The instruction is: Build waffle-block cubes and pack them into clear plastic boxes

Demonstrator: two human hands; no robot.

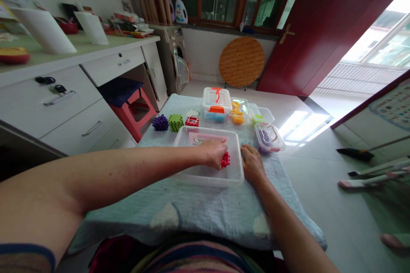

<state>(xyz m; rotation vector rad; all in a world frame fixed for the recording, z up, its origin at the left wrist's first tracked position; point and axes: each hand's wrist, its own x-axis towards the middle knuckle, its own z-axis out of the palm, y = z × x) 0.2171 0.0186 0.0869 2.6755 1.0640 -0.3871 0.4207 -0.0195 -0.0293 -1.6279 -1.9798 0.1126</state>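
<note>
A large clear plastic box (237,176) without a lid stands on the cloth-covered table in front of me. My left hand (215,153) reaches inside it, fingers closed on a small red toothed toy block (225,160). A pinkish printed label (200,137) shows on the box, partly covered by that hand. Beside the right wall my right hand (253,163) rests palm down, its fingers stretched toward the rim and seemingly touching it. Behind the box's far left corner, a purple block (160,123), a green block (176,123) and a red block (192,122) sit in a row.
At the back stands a lidded box with orange clips (218,100). Right of it are a container of yellow pieces (238,113), a green-tinted container (262,116) and a lidded purple-filled box (269,137). A pink stool (134,113) stands left of the table.
</note>
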